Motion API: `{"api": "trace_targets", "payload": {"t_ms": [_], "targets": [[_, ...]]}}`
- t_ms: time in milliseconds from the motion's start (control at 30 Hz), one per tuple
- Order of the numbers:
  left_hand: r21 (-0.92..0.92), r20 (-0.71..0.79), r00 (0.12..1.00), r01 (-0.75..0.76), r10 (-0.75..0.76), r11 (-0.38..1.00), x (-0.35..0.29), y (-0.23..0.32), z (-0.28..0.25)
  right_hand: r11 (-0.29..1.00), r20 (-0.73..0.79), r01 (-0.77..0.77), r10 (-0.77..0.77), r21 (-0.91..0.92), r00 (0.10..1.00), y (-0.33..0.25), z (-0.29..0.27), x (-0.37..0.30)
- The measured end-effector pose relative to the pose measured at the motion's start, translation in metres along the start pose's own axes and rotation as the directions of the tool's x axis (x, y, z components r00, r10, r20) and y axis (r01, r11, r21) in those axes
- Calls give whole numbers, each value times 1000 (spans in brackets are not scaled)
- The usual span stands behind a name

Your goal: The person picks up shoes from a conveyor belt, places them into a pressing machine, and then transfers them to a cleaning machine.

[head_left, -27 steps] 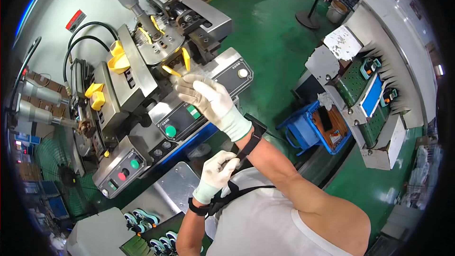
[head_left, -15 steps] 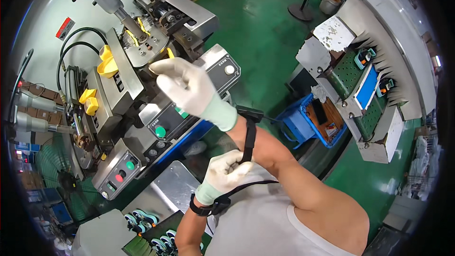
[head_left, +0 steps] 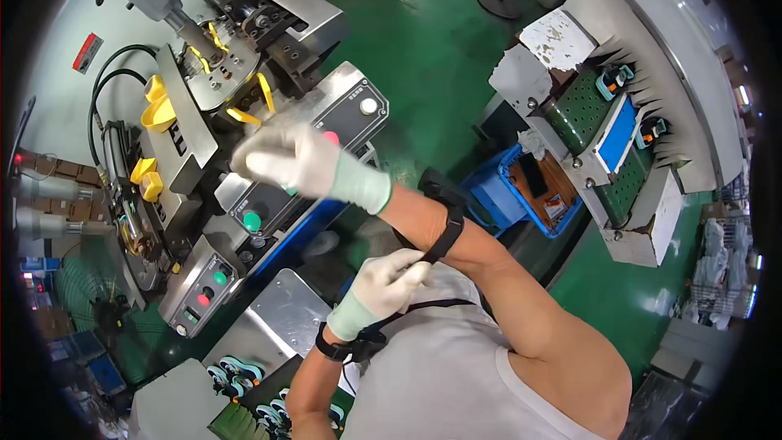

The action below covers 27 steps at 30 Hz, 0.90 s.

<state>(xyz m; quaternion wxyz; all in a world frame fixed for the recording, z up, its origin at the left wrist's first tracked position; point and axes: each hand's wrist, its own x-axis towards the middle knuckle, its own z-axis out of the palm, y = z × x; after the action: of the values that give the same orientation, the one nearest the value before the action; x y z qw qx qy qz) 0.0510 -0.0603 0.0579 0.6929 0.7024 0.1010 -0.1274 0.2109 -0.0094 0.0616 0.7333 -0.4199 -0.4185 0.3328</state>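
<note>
My left hand, in a white glove with a pale green cuff, has its thumb and fingers closed on a black strap around my right forearm. The strap sits between the glove cuff and the elbow. My right hand, gloved alike, reaches out in front of a grey control box. Its fingers are loosely bent and slightly blurred, and I see nothing in them. Another black band circles my left wrist. Just beyond my right hand, yellow parts stick out from the machine.
A second control box with coloured buttons stands at the left, near yellow moulds. Several shoes lie at lower left. To the right are a blue crate and a conveyor carrying shoes.
The view has shifted a little, so the machine appears farther left. My right hand has moved lower and the forearm has turned. The left hand stays at the strap.
</note>
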Motion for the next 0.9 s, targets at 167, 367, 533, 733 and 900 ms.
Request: {"api": "trace_targets", "payload": {"t_ms": [167, 367, 533, 733, 900], "targets": [[-188, -3, 1000, -17, 17, 982, 25, -49, -21, 216, -101, 86, 61, 973, 993, -69, -30, 32], [-87, 40, 995, 99, -96, 991, 26, -18, -21, 447, -271, 323, -177, 835, 946, -115, -27, 44], [-1, 56, 996, -70, 70, 998, 8, 27, -14, 878, -310, 180, -339, -444, 888, -78, -24, 48], [-37, -4, 997, -75, 75, 997, 59, 62, 3, 445, 264, 369, -281, -816, 923, 56, 10, 14], [45, 111, 993, -55, 50, 997, 46, 39, 16, 615, 285, 322, -160, -720, 945, 57, 32, -14]]}}
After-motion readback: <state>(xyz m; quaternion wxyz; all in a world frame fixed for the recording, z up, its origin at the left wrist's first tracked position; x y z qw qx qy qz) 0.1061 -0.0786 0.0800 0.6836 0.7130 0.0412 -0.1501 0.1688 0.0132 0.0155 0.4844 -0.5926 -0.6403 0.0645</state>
